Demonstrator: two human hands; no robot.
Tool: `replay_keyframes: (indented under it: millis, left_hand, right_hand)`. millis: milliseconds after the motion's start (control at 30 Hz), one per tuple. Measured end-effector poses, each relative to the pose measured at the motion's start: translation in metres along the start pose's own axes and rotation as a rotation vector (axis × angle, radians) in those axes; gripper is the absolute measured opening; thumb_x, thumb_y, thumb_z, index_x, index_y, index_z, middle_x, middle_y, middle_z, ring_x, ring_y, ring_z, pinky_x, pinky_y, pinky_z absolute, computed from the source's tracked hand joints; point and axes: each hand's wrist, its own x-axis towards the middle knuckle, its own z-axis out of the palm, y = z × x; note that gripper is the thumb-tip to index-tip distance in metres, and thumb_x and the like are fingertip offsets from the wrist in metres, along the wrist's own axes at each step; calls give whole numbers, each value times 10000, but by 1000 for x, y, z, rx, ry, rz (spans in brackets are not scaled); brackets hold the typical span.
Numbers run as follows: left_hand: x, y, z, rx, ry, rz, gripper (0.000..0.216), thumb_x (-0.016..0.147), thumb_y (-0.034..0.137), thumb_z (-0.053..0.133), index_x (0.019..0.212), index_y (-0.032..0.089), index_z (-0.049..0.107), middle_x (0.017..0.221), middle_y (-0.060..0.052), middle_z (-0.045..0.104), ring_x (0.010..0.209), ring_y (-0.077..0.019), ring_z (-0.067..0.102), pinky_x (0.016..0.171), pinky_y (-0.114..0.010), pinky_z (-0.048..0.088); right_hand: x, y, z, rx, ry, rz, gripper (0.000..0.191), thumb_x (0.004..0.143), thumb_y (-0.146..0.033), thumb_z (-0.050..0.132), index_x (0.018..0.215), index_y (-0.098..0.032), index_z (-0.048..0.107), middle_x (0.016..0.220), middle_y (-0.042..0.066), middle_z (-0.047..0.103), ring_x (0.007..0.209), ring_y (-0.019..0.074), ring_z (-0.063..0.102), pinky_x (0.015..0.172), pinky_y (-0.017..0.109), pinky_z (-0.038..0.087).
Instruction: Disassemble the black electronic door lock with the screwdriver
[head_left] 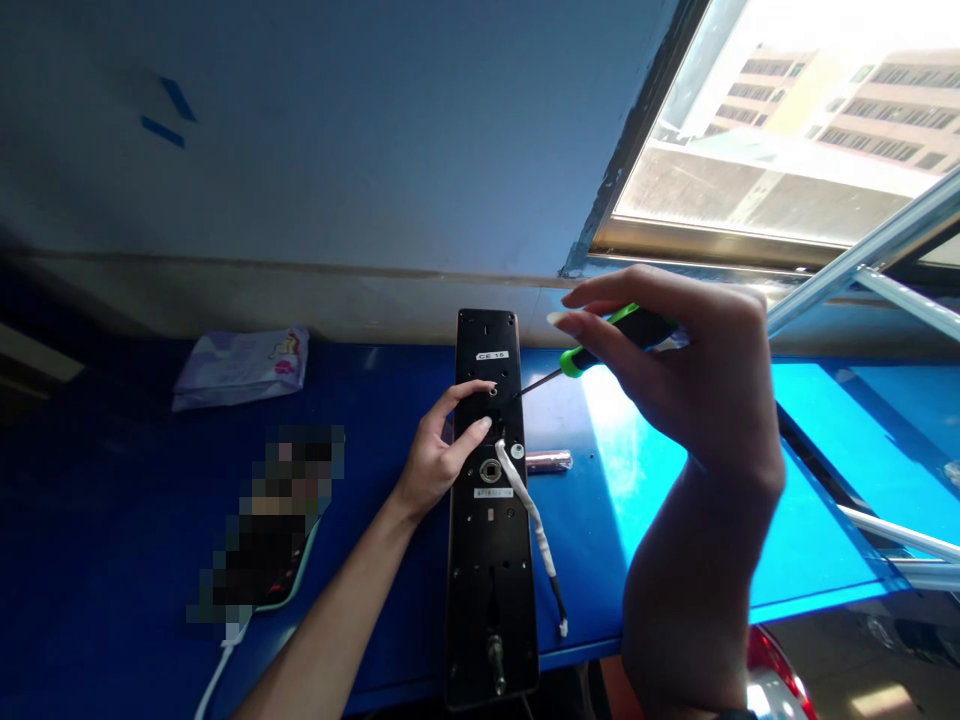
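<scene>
Screwdriver (577,360) slants, tip down-left at black panel (491,600) running near to far.

Left grip (439,455) stretched forward and splayed; right grip (705,385) raised, curled tight.

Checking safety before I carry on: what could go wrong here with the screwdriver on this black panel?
1. The tip of the screwdriver is close to the fingers of the left hand on the black panel; a slip might jab them.
2. The panel's near end seems to reach past the table edge, so pressing could tip it.
3. The white-wrapped cable trails loose towards that edge and may snag.
</scene>
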Motion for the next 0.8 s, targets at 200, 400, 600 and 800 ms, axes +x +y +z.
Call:
replay_keyframes:
  millis: [200, 400, 600, 800]
  left_hand:
    - [0, 0, 0, -6, -1, -7, 309, 931, 269, 675, 1238, 231, 697, 1215, -46, 746, 1078, -228, 718, 949, -340, 592]
    - [0, 0, 0, -26, -12, -13, 306, 932, 259, 672, 1237, 236, 694, 1206, -37, 748, 1057, -218, 723, 924, -325, 597]
    - [0, 1, 1, -16, -9, -12, 310, 933, 265, 671, 1240, 236, 693, 1195, -38, 755, 1037, -222, 729, 904, -331, 600]
    - [0, 0, 0, -7, 1, 5, 307, 928, 257, 675, 1233, 231, 702, 1217, -46, 751, 1090, -228, 720, 954, -337, 588]
  right_hand:
    - [-1, -5, -7, 98, -84, 10, 391, 950, -181, 616, 1319, -295, 678, 1125, 31, 785, 944, 225, 770, 762, 343, 642]
    - [0, -1, -3, 11, -12, 19, 156, 950, -309, 732, 1093, -253, 757, 910, 18, 796, 683, 183, 741, 631, 338, 602]
    - [-1, -2, -5, 23, -42, 2, 182, 974, -244, 680, 1141, -263, 749, 948, 4, 794, 752, 175, 746, 682, 335, 608]
    - [0, -4, -6, 47, -71, -3, 259, 952, -231, 673, 1204, -279, 706, 1011, 22, 789, 813, 214, 758, 713, 371, 611]
